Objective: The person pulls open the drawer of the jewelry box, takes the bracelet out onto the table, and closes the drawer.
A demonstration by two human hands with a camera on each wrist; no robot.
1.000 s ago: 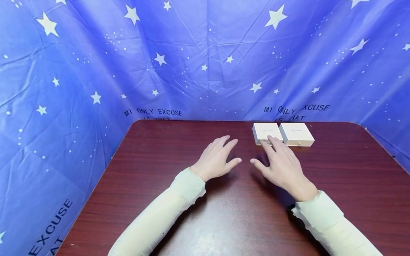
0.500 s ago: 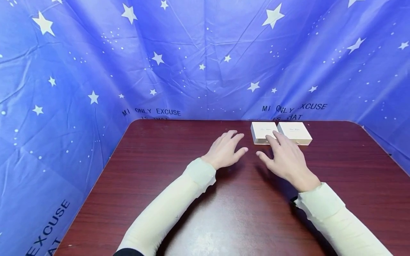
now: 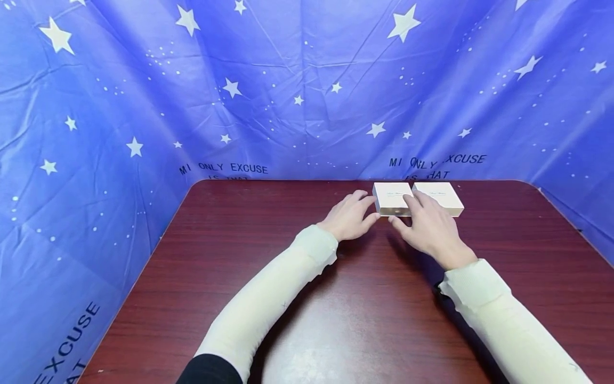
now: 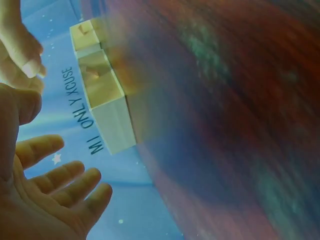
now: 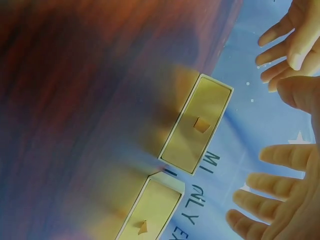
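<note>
A starry blue curtain [image 3: 268, 96] hangs behind the desk [image 3: 216, 266]; above its far part, the left hand [image 3: 348, 217] and right hand [image 3: 434, 228] hold nothing, fingers spread and loosely extended, the gap between them apparently suited to a box's width; the left white box [image 3: 390, 197] and right white box [image 3: 446, 197] sit side by side near the far edge, small tabs [image 5: 202, 124] facing the near side, probably for easy pulling

The bare left hand [image 3: 350, 217] has moved forward and rightward, its fingertips now just beside the left white rectangular box [image 3: 390, 197]. The bare right hand [image 3: 434, 226] has reached farther forward, its leading fingertips shifting, in the head view, from over that box's front toward the boundary with the right white rectangular box [image 3: 447, 196].
</note>
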